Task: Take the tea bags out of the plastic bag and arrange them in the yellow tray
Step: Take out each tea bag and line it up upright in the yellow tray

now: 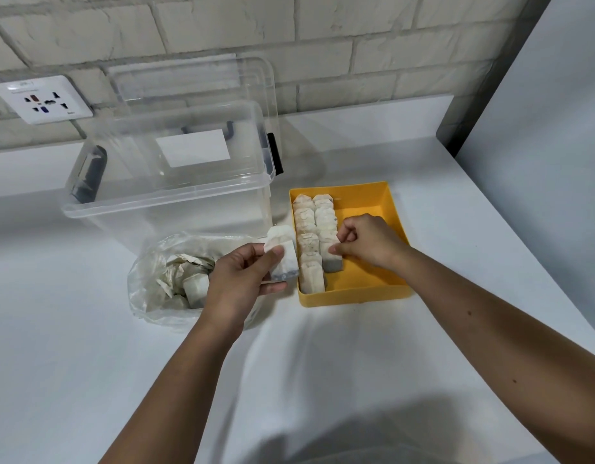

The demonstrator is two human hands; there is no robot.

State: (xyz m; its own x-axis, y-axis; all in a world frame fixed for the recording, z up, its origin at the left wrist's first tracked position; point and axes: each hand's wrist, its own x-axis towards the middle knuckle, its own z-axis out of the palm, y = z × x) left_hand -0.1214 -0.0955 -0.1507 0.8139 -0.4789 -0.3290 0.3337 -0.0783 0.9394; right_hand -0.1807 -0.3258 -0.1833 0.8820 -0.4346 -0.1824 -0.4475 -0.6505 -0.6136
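A yellow tray [373, 283] sits on the white counter, right of centre. Two columns of pale tea bags [309, 229] lie overlapping along its left side. My right hand [366, 241] is inside the tray and pinches a tea bag [331, 261] at the near end of the second column. My left hand [242, 276] holds a few tea bags [284, 252] just left of the tray, above the crumpled clear plastic bag [159, 272]. Several more tea bags [189, 279] lie loose inside that bag.
A large clear plastic storage box [169, 182] with dark handles stands behind the bag, its lid [195, 82] leaning on the brick wall. A wall socket [42, 100] is at the far left. The counter's right edge [523, 249] runs diagonally past the tray.
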